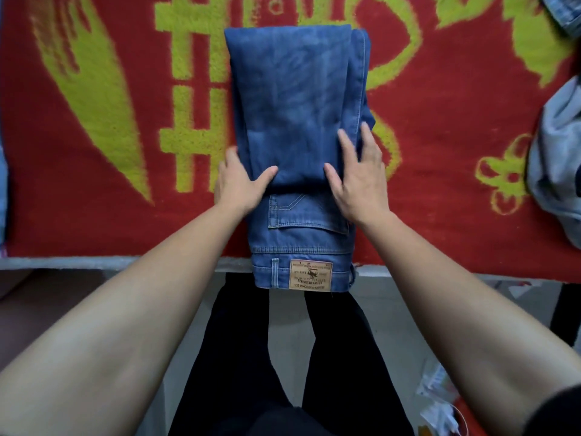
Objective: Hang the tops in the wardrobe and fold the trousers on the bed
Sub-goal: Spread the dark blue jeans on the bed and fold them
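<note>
**Pressing a folded pair of jeans on the bed**

Head view: the jeans (292,105) lie lengthwise on a red blanket (94,221) with yellow-green figures, which covers the bed (125,263). Their legs are doubled back over the seat, so the fold's loose end stops just short of a back pocket. The waistband, with its tan label patch (310,275), hangs over the bed's near edge.

The left hand (239,184) sits at the left edge of the jeans, beside the end of the doubled legs. Its thumb rests on top of the cloth and its fingers stretch along the side; whether any slip under the layer cannot be told. The right hand (358,180) lies flat on the right side of the jeans, fingers straight and spread, palm down on the denim, gripping nothing.

Well to the right of the jeans, at the blanket's edge, a pale blue-grey garment (555,158) lies crumpled. Further up on that side, a scrap of lighter denim (566,14) shows in the corner. Below the jeans' waistband stand the person's legs in black trousers (239,341).
</note>
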`<state>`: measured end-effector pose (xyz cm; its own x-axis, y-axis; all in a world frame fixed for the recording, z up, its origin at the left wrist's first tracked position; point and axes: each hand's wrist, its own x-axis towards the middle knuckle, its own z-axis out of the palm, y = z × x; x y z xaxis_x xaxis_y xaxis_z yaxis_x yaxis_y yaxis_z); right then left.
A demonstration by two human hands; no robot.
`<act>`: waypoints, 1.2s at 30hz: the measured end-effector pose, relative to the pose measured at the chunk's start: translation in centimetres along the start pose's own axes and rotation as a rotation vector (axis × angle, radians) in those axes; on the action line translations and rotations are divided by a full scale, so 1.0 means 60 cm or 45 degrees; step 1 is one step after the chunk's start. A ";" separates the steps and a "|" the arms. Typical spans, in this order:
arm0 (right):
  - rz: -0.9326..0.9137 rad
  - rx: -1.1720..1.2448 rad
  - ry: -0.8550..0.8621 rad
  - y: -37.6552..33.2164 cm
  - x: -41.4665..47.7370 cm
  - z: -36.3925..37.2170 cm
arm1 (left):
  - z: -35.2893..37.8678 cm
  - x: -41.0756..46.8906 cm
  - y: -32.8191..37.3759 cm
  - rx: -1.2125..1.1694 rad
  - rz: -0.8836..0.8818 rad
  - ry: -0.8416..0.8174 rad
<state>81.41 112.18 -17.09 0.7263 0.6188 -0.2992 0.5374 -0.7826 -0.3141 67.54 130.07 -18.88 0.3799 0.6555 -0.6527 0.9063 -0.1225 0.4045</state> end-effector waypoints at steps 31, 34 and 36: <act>0.381 0.767 -0.040 -0.050 0.095 -0.096 | -0.090 0.006 0.122 -0.545 0.128 0.007; -0.040 0.180 0.190 -0.037 0.071 -0.091 | -0.088 -0.006 0.112 0.098 0.646 0.230; -0.321 -0.077 0.221 -0.034 0.076 -0.091 | -0.091 0.000 0.108 0.463 0.855 0.288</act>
<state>85.96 116.21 -12.89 0.6265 0.7772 -0.0589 0.7306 -0.6118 -0.3032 72.43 133.32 -12.77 0.8548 0.4859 -0.1820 0.5155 -0.7550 0.4054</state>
